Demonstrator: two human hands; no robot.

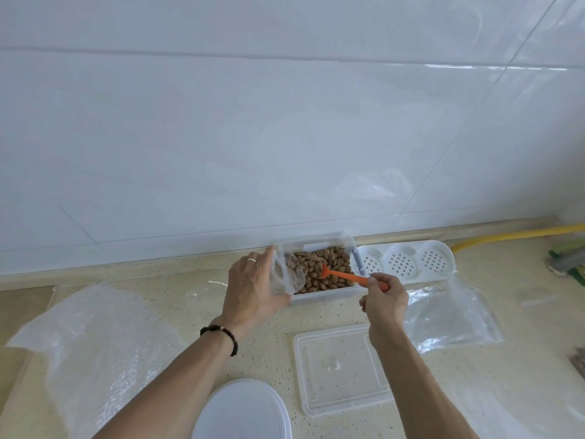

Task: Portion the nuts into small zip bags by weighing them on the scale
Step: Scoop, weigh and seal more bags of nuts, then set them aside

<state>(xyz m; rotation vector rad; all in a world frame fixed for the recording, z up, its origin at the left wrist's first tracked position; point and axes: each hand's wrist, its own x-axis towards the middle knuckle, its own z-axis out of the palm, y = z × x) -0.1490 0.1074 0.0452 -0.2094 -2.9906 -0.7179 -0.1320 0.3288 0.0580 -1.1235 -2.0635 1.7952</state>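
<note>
A clear plastic box full of brown nuts stands on the counter by the wall. My left hand grips a small clear zip bag at the box's left edge, its mouth toward the nuts, with some nuts inside it. My right hand holds an orange spoon by the handle. The spoon's bowl is down among the nuts. A white round scale sits at the near edge between my forearms.
The box's clear lid lies in front of it. A white perforated tray is right of the box, with clear bags below it. Bubble wrap covers the left counter. A yellow hose runs along the back right.
</note>
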